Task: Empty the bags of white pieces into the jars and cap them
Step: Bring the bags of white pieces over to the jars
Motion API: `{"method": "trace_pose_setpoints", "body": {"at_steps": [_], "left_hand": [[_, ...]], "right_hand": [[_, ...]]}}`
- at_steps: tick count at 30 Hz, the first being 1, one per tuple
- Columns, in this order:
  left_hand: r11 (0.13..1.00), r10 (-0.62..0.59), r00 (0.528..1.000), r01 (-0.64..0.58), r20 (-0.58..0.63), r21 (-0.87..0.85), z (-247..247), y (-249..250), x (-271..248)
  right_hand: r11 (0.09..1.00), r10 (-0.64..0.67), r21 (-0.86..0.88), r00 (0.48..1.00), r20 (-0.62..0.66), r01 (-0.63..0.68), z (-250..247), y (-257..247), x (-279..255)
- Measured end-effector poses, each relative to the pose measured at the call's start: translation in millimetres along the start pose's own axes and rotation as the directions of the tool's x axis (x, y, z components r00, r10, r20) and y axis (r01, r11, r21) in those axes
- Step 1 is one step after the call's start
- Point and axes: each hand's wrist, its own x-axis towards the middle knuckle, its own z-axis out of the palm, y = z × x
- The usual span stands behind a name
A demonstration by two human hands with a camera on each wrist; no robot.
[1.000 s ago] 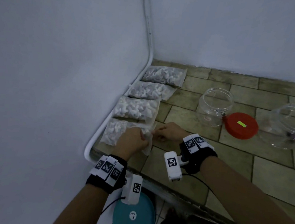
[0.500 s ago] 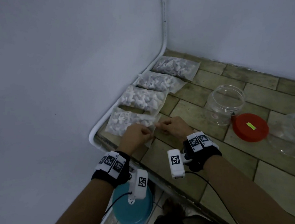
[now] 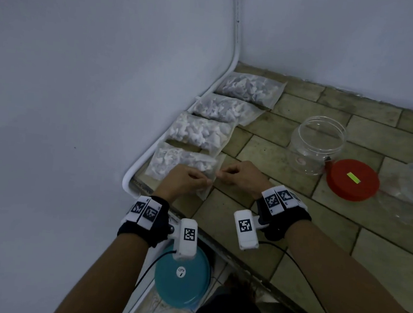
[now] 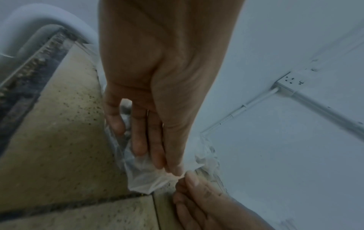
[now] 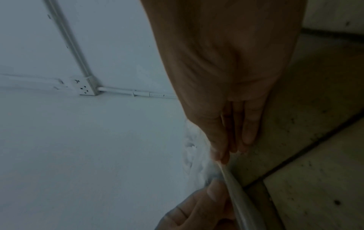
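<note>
Nearest bag's [image 3: 175,162] mouth edge now slightly raised (pinched between both hands), off the tiles.

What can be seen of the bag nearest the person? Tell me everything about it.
The nearest bag is a clear, crinkly plastic pouch holding white pieces, lying flat on the tiled counter at the near end of a row of four bags along the wall. Its open-side edge, free of pieces, points toward the jars. The left hand and right hand both pinch that edge, fingertips close together. It looks unopened, though the seal itself is unclear.
</note>
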Motion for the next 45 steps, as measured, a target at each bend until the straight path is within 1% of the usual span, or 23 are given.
{"method": "trace_pose_setpoints", "body": {"at_steps": [2, 6, 10, 12, 17, 21, 22, 24, 26, 28, 30, 32, 35, 38, 42, 44, 45], "left_hand": [[1.0, 0.001, 1.0, -0.001, -0.005, 0.022, 0, -1, 2], [0.989, 0.058, 0.998, -0.053, -0.037, 0.14, 5, -3, 4], [0.964, 0.115, 0.993, -0.106, -0.023, 0.242, 8, -4, 6], [0.964, 0.126, 0.992, -0.121, -0.007, 0.235, 8, -4, 7], [0.984, 0.113, 0.992, -0.12, 0.06, 0.133, 2, -6, 5], [0.988, 0.086, 0.994, -0.094, 0.066, 0.126, 3, -5, 7], [0.985, 0.083, 0.995, -0.091, 0.059, 0.148, 4, -4, 8], [0.963, 0.107, 0.994, -0.111, 0.03, 0.246, 8, -3, 11], [0.923, 0.16, 0.987, -0.149, 0.0, 0.355, 13, 0, 10], [0.884, 0.216, 0.976, -0.19, -0.013, 0.427, 18, 2, 9], [0.849, 0.223, 0.975, -0.187, -0.015, 0.494, 21, 3, 9], [0.819, 0.206, 0.978, -0.184, 0.021, 0.543, 21, 4, 10], [0.828, 0.214, 0.974, -0.22, 0.072, 0.515, 19, 4, 11], [0.861, 0.245, 0.968, -0.241, 0.052, 0.448, 17, 2, 9], [0.876, 0.249, 0.965, -0.26, 0.08, 0.407, 14, 2, 9], [0.891, 0.248, 0.966, -0.256, 0.072, 0.375, 14, 3, 9], [0.899, 0.247, 0.967, -0.252, 0.062, 0.359, 15, 3, 9]], "right_hand": [[1.0, 0.018, 0.018, 1.0, 0.018, -0.018, -1, 0, 3], [0.997, 0.036, 0.071, 0.999, 0.023, -0.038, 0, 0, 6], [0.997, 0.029, 0.069, 0.999, 0.036, -0.032, 0, 3, 7], [0.997, 0.027, 0.068, 0.999, 0.029, -0.029, 1, 4, 8], [0.998, 0.006, 0.061, 1.0, 0.015, -0.007, 2, 5, 8], [0.997, -0.012, 0.075, 1.0, 0.012, 0.011, 2, 5, 6], [0.997, -0.014, 0.077, 1.0, 0.007, 0.014, 2, 4, 6], [0.998, -0.027, 0.065, 1.0, -0.004, 0.027, 3, 2, 5], [0.999, -0.039, 0.021, 0.999, -0.011, 0.039, 4, 2, 5], [0.999, -0.048, -0.013, 0.999, -0.009, 0.048, 4, 2, 5], [0.998, -0.055, -0.025, 0.998, -0.012, 0.055, 3, 2, 4], [0.996, -0.078, -0.052, 0.997, -0.015, 0.077, 3, 3, 3], [0.993, -0.112, -0.041, 0.994, 0.009, 0.112, 1, 4, 3], [0.996, -0.075, 0.057, 0.995, 0.06, 0.071, -3, 4, 5], [0.992, -0.063, 0.116, 0.992, 0.11, 0.05, -6, 0, 5], [0.994, -0.055, 0.099, 0.994, 0.094, 0.046, -5, 0, 5], [0.996, -0.049, 0.073, 0.997, 0.065, 0.044, -3, 0, 5]]}}
